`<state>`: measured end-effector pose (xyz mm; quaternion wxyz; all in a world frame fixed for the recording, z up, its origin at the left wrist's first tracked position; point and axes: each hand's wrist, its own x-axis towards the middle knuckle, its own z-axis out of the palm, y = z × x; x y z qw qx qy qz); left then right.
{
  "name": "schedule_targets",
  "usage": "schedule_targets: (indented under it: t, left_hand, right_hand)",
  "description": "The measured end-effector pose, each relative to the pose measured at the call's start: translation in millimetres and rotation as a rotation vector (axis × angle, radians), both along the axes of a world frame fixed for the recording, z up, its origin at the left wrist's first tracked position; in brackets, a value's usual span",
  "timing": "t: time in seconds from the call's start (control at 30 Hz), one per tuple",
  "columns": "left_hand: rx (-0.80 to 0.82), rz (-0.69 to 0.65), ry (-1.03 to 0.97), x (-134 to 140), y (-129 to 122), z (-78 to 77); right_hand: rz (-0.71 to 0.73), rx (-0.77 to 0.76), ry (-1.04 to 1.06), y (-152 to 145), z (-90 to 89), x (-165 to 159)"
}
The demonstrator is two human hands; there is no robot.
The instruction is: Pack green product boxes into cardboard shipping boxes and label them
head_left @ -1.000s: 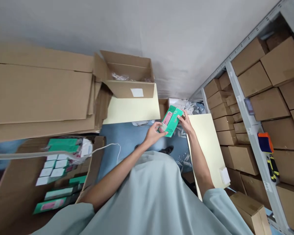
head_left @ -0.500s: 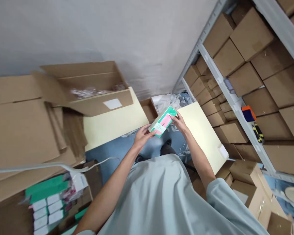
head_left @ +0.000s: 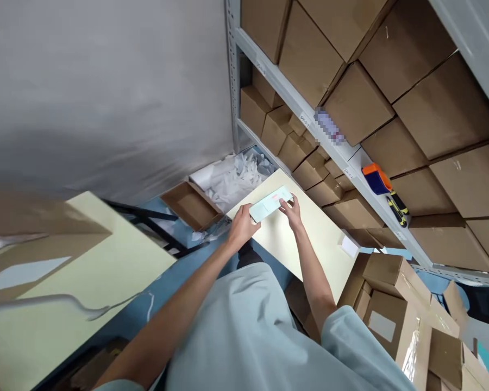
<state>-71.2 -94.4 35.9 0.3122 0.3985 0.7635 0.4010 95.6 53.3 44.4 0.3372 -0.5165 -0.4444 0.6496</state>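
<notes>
A slim, pale mint-coloured box point(head_left: 270, 204) is held between my two hands above the cream tabletop point(head_left: 309, 239) on the right. My left hand point(head_left: 243, 226) grips its near left end. At the other end, the fingers of my right hand point(head_left: 290, 212) close on its edge. The face turned up is pale, with a small pinkish print. On the same tabletop, near its right corner, lies a small white piece point(head_left: 349, 245).
Shelving point(head_left: 334, 146) packed with cardboard boxes runs along the right, with an orange and blue tape dispenser point(head_left: 376, 179) on its beam. An open carton point(head_left: 192, 206) and crumpled white scraps point(head_left: 244, 174) lie beyond. Another cream table point(head_left: 106, 260) stands left; open cartons point(head_left: 391, 304) sit lower right.
My view and body have turned right, towards the right-hand table. The box has been turned over: its green and pink face no longer shows, and a pale face is up.
</notes>
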Motion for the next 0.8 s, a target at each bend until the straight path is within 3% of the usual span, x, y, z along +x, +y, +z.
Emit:
schedule_targets:
  t: [0.2, 0.37, 0.47, 0.57, 0.7, 0.8]
  left_hand:
    - [-0.235, -0.070, 0.130, -1, 94, -27.2]
    - [-0.394, -0.122, 0.190, -6, 135, -48.8]
    - [-0.435, -0.164, 0.198, -10, 149, -58.3]
    - [-0.469, -0.192, 0.197, -13, 158, -64.5]
    - [-0.446, -0.185, 0.187, -24, 156, -63.8]
    - [-0.387, -0.157, 0.183, -40, 135, -55.2]
  right_hand:
    - [0.021, -0.057, -0.048, 98, -34.1, -17]
    - [0.038, -0.072, -0.136, 148, -75.0, -41]
    - [0.072, -0.031, -0.371, 160, -93.5, -51]
    - [0.098, -0.001, -0.509, 163, -100.2, -57]
    - [0.134, 0.065, -0.587, 163, -91.4, -64]
    - [0.195, 0.274, -0.726, 161, -77.0, -71]
